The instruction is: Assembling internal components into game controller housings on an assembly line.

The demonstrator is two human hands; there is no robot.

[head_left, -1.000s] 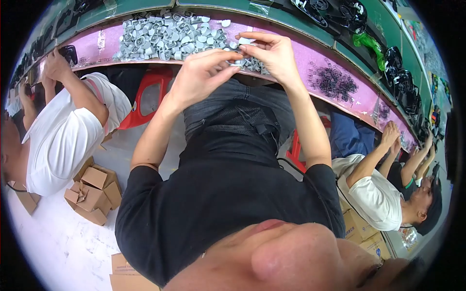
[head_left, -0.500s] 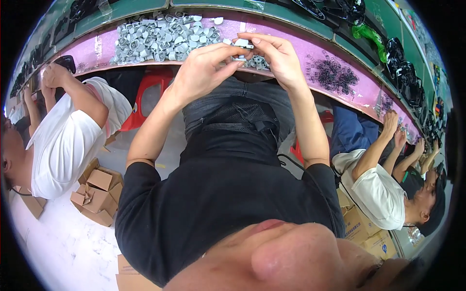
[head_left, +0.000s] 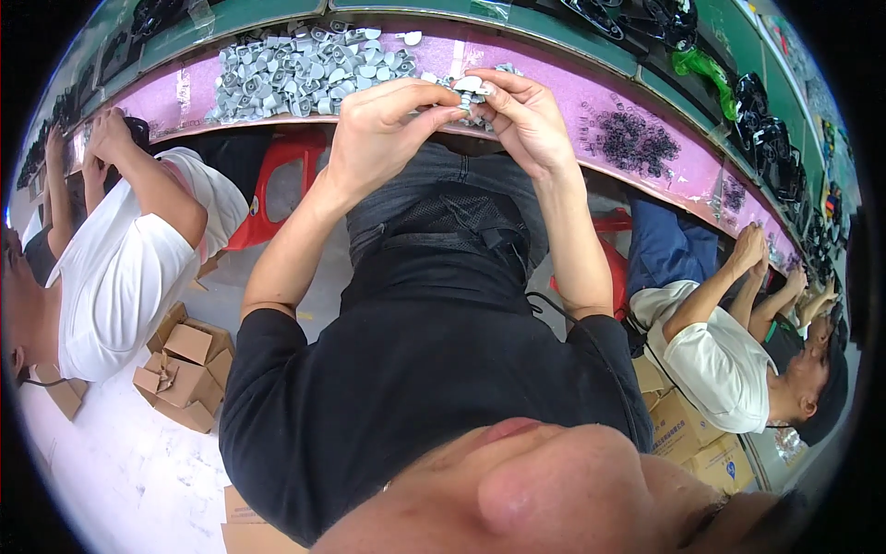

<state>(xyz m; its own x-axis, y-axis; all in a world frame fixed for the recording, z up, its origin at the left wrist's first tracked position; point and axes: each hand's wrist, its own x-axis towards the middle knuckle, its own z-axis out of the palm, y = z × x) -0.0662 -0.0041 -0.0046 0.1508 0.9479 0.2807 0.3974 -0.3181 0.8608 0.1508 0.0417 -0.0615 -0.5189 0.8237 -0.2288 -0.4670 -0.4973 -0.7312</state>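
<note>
Over the near edge of the pink bench top (head_left: 198, 88), my two hands meet around a small grey plastic part (head_left: 471, 84). My left hand (head_left: 383, 125) pinches it from the left with thumb and forefinger. From the right, the thumb and fingers of my right hand (head_left: 531, 120) close on the same part. Fingertips cover much of it, and its finer details are too small to make out. A broad heap of similar grey plastic pieces (head_left: 309, 74) spreads to the left of my hands. A few more lie behind and under my fingers.
To the right lies a pile of small dark clips or rings (head_left: 635, 143). A green shelf ledge (head_left: 397, 7) runs along the back, with glossy black parts (head_left: 766, 148) and a green plastic bag (head_left: 703, 78). Co-workers sit at both sides; cardboard boxes (head_left: 189, 369) stand on the floor.
The grey part has turned between my fingers, its rounded face now tilted upward. My left fingertips have shifted slightly on it, and both hands stay over the same spot.
</note>
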